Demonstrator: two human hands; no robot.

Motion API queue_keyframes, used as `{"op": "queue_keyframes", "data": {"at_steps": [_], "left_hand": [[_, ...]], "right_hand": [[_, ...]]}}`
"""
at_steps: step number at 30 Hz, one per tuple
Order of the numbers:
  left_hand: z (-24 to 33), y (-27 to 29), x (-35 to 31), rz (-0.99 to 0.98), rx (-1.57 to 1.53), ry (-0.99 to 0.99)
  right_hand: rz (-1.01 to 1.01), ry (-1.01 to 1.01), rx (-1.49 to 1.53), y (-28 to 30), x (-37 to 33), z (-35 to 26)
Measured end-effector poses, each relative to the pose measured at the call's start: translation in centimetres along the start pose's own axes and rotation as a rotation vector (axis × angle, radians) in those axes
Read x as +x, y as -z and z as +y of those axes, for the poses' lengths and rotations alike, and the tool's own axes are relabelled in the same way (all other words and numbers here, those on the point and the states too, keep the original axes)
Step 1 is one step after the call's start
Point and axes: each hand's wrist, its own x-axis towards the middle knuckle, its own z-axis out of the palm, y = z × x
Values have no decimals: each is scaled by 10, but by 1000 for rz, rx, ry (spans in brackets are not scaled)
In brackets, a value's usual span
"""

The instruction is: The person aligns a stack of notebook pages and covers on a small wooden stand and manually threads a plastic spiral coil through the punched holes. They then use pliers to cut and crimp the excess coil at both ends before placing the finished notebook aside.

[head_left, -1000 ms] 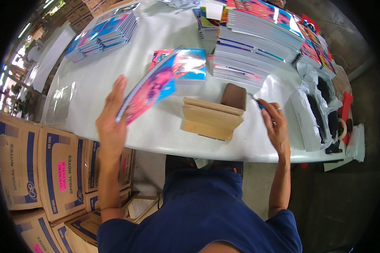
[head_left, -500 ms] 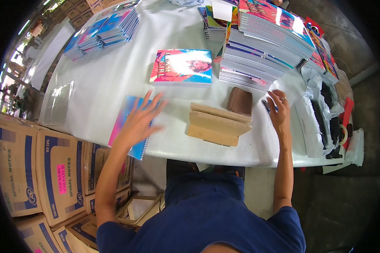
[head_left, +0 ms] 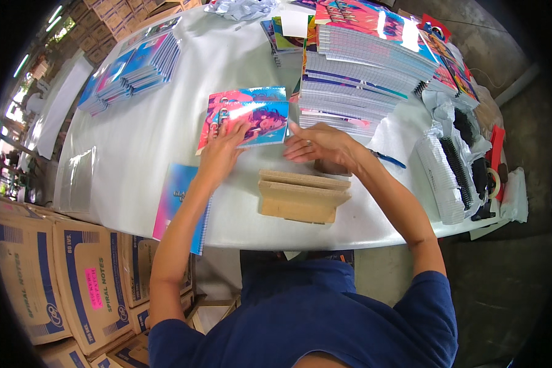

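Note:
Two spiral notebooks with pink and blue covers overlap in the middle of the table. The upper notebook is offset toward me from the notebook underneath. My left hand grips the upper one's near left part, fingers over its cover. At its right edge is my right hand, thumb and fingers apart, with nothing visible in it. Another spiral notebook lies beside my left forearm. A folded cardboard piece stands close to me; a brown block behind it is mostly hidden by my right arm.
A tall notebook stack stands at the back right, more notebooks at the back left. A blue pen lies right of my right forearm. Black binding coils in wrapping sit at the right edge. Cardboard boxes are piled lower left.
My left hand has moved from the near-left notebook up to the central notebooks. My right hand has left the pen and come left to them. The upper notebook has shifted toward me.

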Motion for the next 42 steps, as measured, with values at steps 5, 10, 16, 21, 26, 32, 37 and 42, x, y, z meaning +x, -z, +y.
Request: {"op": "queue_keyframes", "data": {"at_steps": [5, 10, 16, 21, 26, 32, 37, 42], "left_hand": [[6, 18, -10, 88, -281, -88], [1, 30, -13, 609, -1013, 178], [76, 82, -15, -65, -1304, -63], [117, 76, -9, 90, -1453, -224], [113, 84, -4, 64, -1409, -312], [107, 31, -39, 116, -1180, 24], [106, -43, -62, 330, -1253, 194], [75, -36, -65, 503, -1204, 209]], "right_hand": [[85, 234, -250, -18, 10, -13], [344, 789, -839, -33, -75, -20], [611, 1166, -889, 11, -163, 56], [594, 1049, -478, 8, -161, 92], [675, 1076, -606, 10, -158, 89], [566, 868, -771, 21, -132, 139], [513, 698, -1016, 14, -131, 136], [1172, 958, -1123, 152, -174, 48]]}}
